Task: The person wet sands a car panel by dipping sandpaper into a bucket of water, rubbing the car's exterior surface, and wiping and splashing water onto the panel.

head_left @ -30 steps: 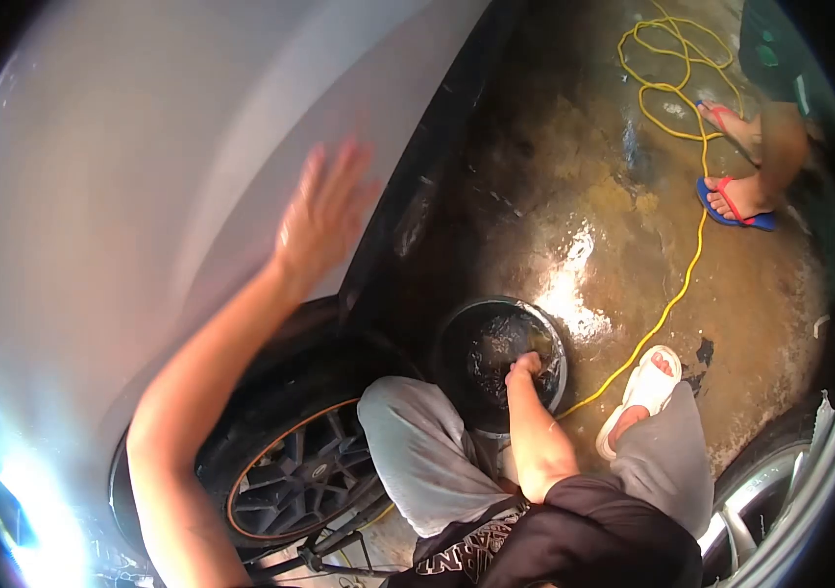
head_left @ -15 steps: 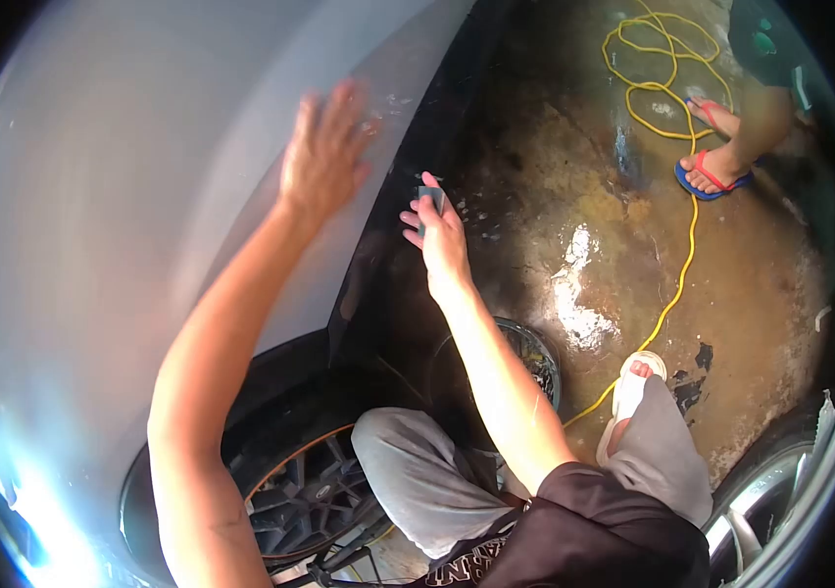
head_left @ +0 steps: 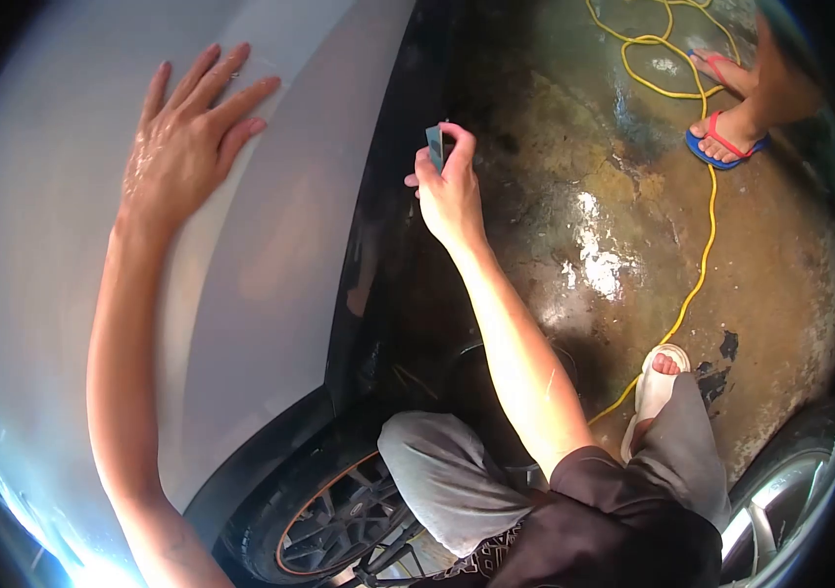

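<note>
My left hand (head_left: 177, 147) lies flat on the light grey car body panel (head_left: 270, 245), its fingers spread. Water glistens on its back and knuckles. Off to the right, over the dark sill along the panel's lower edge, my right hand (head_left: 449, 186) is raised clear of the car. Between its thumb and fingers it grips a small, flat, grey-green block (head_left: 434, 147), like a sanding block, standing on edge. Part of the block is hidden by the fingers.
Below the panel is a car wheel (head_left: 339, 519) with dark spokes. A yellow cord (head_left: 710, 235) runs across the wet concrete floor (head_left: 574, 186). Another person's foot in a blue flip-flop (head_left: 726, 142) stands by the cord. A second wheel (head_left: 770, 519) is at lower right.
My left hand has moved left and come to rest flat on the panel; it was blurred nearer the edge before. My right hand has risen slightly, still gripping the block.
</note>
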### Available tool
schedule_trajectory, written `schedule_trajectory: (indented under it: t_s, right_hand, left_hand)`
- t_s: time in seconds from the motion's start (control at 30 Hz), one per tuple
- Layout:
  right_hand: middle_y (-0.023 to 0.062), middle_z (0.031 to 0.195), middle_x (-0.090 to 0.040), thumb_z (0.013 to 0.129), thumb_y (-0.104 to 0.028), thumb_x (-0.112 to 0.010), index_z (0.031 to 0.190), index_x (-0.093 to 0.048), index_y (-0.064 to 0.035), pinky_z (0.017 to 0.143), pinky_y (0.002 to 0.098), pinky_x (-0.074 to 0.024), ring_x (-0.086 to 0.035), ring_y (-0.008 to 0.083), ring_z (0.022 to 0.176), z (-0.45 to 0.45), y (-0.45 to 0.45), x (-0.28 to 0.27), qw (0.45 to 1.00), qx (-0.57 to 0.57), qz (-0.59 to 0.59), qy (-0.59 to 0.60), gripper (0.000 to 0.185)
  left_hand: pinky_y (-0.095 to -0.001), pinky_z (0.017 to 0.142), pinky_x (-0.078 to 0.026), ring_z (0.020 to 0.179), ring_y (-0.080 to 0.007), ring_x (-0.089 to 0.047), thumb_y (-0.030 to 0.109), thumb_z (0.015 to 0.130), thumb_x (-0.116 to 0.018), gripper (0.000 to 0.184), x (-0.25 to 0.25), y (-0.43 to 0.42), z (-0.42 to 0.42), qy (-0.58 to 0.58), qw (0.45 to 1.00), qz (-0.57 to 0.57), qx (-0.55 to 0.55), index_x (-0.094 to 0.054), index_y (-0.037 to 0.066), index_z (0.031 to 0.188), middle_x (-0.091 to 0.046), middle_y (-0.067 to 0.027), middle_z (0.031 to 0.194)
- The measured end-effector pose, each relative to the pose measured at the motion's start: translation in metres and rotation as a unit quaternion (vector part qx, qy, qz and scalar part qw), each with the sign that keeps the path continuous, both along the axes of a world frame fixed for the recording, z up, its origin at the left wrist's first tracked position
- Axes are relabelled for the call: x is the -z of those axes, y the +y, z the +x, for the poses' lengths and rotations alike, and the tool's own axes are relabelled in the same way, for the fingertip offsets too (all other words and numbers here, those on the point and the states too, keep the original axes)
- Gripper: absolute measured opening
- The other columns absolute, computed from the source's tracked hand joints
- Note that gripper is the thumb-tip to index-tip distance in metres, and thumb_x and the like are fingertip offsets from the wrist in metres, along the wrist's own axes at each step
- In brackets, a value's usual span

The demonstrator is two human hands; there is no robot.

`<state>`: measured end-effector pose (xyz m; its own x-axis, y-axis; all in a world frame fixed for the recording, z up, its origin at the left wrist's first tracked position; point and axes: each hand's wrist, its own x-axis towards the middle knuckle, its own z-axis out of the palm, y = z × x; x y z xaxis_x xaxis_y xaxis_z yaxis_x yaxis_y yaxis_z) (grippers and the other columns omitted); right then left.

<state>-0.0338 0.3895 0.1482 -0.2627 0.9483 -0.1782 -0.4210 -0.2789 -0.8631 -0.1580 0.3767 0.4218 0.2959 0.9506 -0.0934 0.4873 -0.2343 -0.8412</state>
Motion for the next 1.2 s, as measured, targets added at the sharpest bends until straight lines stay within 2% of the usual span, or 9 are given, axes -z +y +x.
schedule_trajectory:
  t_s: [0.03,0.17,0.3,0.4,0.5,0.6,0.73,0.93,1.2]
  right_hand:
    - [0.0201,0.098,-0.064,0.099,-0.014,-0.057,0.119,-0.042,-0.0019,0.084,0.0457,-0.0526,-0.068,0.0355,0.089,0.005,0.003,-0.014,0.996,0.022,-0.054,0.060,0.028]
    - [0.0196,0.104,-0.066,0.094,-0.012,-0.064,0.114,-0.051,-0.0025,0.087,0.0449,-0.0510,-0.067,0.0364,0.098,-0.031,0.009,0.021,0.997,0.049,0.030,-0.055,0.026]
    - [0.0187,0.108,-0.068,0.089,-0.009,-0.071,0.110,-0.064,-0.0002,0.091,0.0432,-0.0509,-0.067,0.0355,0.103,-0.050,-0.008,0.002,0.993,0.107,0.033,0.037,0.024]
    - [0.0142,0.102,-0.071,0.092,-0.009,-0.068,0.111,-0.064,0.0006,0.090,0.0345,-0.0510,-0.068,0.0238,0.097,-0.053,-0.020,-0.021,0.978,0.077,-0.032,0.190,0.022]
    - [0.0107,0.104,-0.071,0.099,-0.009,-0.064,0.112,-0.063,0.0012,0.087,0.0328,-0.0540,-0.068,0.0161,0.096,-0.034,-0.037,-0.043,0.949,0.018,0.003,0.313,0.017]
    - [0.0101,0.109,-0.071,0.102,-0.013,-0.064,0.113,-0.061,0.0011,0.089,0.0332,-0.0554,-0.070,0.0161,0.098,-0.022,-0.044,-0.049,0.921,-0.060,-0.019,0.384,0.018]
    - [0.0155,0.124,-0.068,0.105,-0.021,-0.059,0.117,-0.057,-0.0020,0.095,0.0377,-0.0547,-0.070,0.0222,0.106,-0.010,-0.043,-0.046,0.891,-0.146,-0.030,0.428,0.022]
    - [0.0144,0.122,-0.069,0.104,-0.025,-0.063,0.124,-0.057,-0.0019,0.095,0.0361,-0.0545,-0.070,0.0192,0.105,0.000,-0.029,-0.030,0.874,-0.276,0.015,0.399,0.031]
    - [0.0072,0.110,-0.068,0.105,-0.018,-0.062,0.130,-0.061,0.0005,0.084,0.0278,-0.0555,-0.067,0.0125,0.092,-0.006,-0.038,-0.052,0.943,-0.155,0.008,0.295,0.031]
  left_hand:
    - [-0.0564,0.125,-0.025,0.150,-0.0265,-0.040,0.046,0.103,-0.056,0.038,-0.003,0.001,0.007,-0.006,1.000,0.000,0.002,-0.067,0.032,0.137,-0.050,-0.0017,0.157]
    - [-0.0568,0.124,-0.029,0.146,-0.0281,-0.045,0.040,0.099,-0.065,0.034,0.011,0.003,-0.005,-0.038,0.999,0.007,-0.001,-0.071,0.029,0.131,-0.055,-0.0020,0.153]
    - [-0.0560,0.121,-0.032,0.143,-0.0286,-0.049,0.035,0.095,-0.071,0.034,0.014,0.005,0.000,-0.046,0.999,0.010,0.016,-0.072,0.025,0.127,-0.058,-0.0034,0.149]
    - [-0.0496,0.114,-0.043,0.130,-0.0278,-0.059,0.026,0.088,-0.078,0.037,0.025,0.003,0.007,-0.099,0.994,-0.009,0.051,-0.073,0.021,0.123,-0.067,-0.0047,0.133]
    - [-0.0363,0.094,-0.053,0.089,-0.0221,-0.066,0.013,0.076,-0.085,0.035,0.035,-0.001,0.022,-0.275,0.952,-0.133,0.005,-0.077,0.017,0.110,-0.072,0.0012,0.089]
    - [-0.0396,0.101,-0.051,0.083,-0.0201,-0.067,0.012,0.077,-0.083,0.021,0.025,0.003,0.015,-0.301,0.936,-0.177,-0.052,-0.079,0.015,0.097,-0.070,0.0023,0.082]
    - [-0.0452,0.109,-0.046,0.081,-0.0182,-0.067,0.011,0.078,-0.082,0.010,0.027,-0.003,0.024,-0.319,0.927,-0.189,-0.051,-0.078,0.013,0.088,-0.069,0.0028,0.077]
    - [-0.0500,0.114,-0.041,0.093,-0.0183,-0.069,0.008,0.082,-0.078,0.008,0.032,-0.005,0.022,-0.317,0.927,-0.192,-0.065,-0.077,0.012,0.088,-0.072,0.0012,0.083]
    - [-0.0438,0.105,-0.048,0.103,-0.0233,-0.069,0.004,0.080,-0.079,0.011,0.038,-0.004,0.017,-0.327,0.934,-0.144,-0.020,-0.074,0.007,0.089,-0.075,-0.0055,0.093]
